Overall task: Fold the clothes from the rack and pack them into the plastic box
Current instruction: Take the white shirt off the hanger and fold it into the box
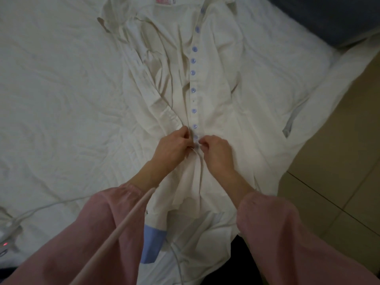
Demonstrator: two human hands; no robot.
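A long white shirt (pixel 216 83) lies spread face up on the bed, collar at the far end. A row of pale blue buttons (pixel 193 73) runs down its front. One sleeve ends in a light blue cuff (pixel 153 243) near me. My left hand (pixel 172 147) pinches the left edge of the placket. My right hand (pixel 218 153) pinches the right edge, at a low button between them. Both arms wear pink sleeves. No rack or plastic box is in view.
The bed (pixel 61 89) has a wrinkled white sheet. A white cable (pixel 51 204) runs to a small device with a red light (pixel 6 243) at the lower left. Tan floor tiles (pixel 339 140) lie to the right. A dark blue object (pixel 329 15) sits at the top right.
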